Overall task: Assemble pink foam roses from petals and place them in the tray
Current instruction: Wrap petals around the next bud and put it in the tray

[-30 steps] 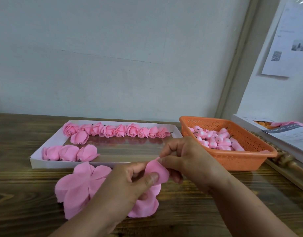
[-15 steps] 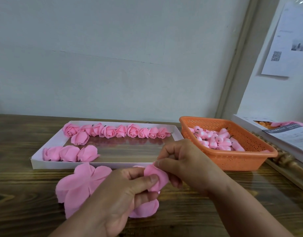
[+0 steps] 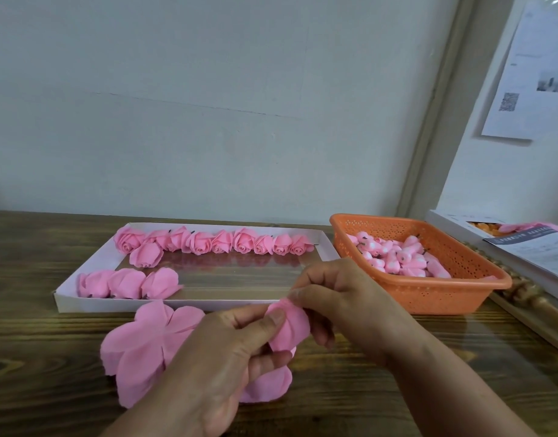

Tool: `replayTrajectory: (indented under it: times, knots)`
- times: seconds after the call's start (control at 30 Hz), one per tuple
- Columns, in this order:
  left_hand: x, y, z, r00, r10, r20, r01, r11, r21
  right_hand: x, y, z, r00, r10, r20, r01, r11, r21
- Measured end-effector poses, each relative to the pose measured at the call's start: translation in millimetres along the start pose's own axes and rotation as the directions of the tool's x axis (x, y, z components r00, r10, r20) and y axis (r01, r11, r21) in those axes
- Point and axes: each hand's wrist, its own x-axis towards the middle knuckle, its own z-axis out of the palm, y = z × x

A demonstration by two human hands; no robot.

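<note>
Pinching one pink petal (image 3: 288, 329) between both hands, left hand (image 3: 227, 351) and right hand (image 3: 337, 298), you held it near the tray (image 3: 189, 302) to shape it.

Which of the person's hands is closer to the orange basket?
The right hand. It works just in front of the orange basket, near its front left corner, pinching the pink petal. The left hand grips the same petal from farther left, nearer the person.

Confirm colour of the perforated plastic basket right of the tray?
Orange, the perforated plastic basket; clearest in the head view.
</note>
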Motion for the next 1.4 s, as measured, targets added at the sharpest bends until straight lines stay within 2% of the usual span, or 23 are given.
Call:
replayTrajectory:
  times: [0.07,0.17,0.23,0.3,0.37,0.43,0.53,0.63,0.73,0.87,0.97,1.13,1.3,1.4]
  knots:
    - [-1,2,-1,1.000,0.001,0.016,-0.001,1.000,-0.025,-4,4,4,0.998,-0.036,-0.051,0.041,0.992,0.117]
    - [-2,3,-4,0.999,0.002,0.048,0.001,0.997,-0.075,-16,15,17,0.970,-0.085,-0.228,0.161,0.928,0.337]
    - [-3,2,-5,0.997,0.007,0.077,0.001,0.995,-0.104,-26,24,29,0.940,-0.099,-0.326,0.236,0.880,0.412]
    - [-5,2,-5,0.993,0.016,0.121,-0.002,0.993,-0.116,-32,31,40,0.924,-0.106,-0.368,0.263,0.873,0.410]
    - [-6,2,-5,0.986,0.032,0.165,-0.011,0.992,-0.126,-36,35,49,0.894,-0.132,-0.428,0.291,0.897,0.334]
    - [-8,4,-4,0.974,0.055,0.218,-0.026,0.991,-0.134,-39,36,54,0.832,-0.249,-0.495,0.369,0.915,0.161]
    - [-9,3,-4,0.970,0.074,0.230,-0.038,0.987,-0.154,-41,33,57,0.741,-0.418,-0.526,0.451,0.890,-0.072]
    - [-11,3,-2,0.976,0.070,0.207,-0.035,0.985,-0.170,-42,29,59,0.684,-0.484,-0.546,0.493,0.858,-0.144]
    - [-12,4,1,0.981,0.047,0.190,-0.008,0.980,-0.201,-43,26,62,0.600,-0.594,-0.536,0.510,0.800,-0.315]
    - [-14,5,3,0.978,0.040,0.205,0.000,0.982,-0.191,-44,26,63,0.562,-0.651,-0.510,0.500,0.759,-0.417]
    - [-15,6,3,0.973,0.042,0.226,0.001,0.983,-0.186,-42,26,63,0.527,-0.650,-0.548,0.475,0.760,-0.444]
    - [-15,6,2,0.971,0.044,0.234,-0.016,0.992,-0.124,-41,28,54,0.526,-0.612,-0.591,0.454,0.789,-0.413]
    - [-16,6,0,0.966,0.017,0.259,0.004,0.997,-0.082,-40,30,44,0.621,-0.522,-0.584,0.503,0.837,-0.214]
    - [-17,6,1,0.965,0.018,0.262,0.001,0.997,-0.073,-40,29,40,0.648,-0.517,-0.559,0.511,0.840,-0.184]
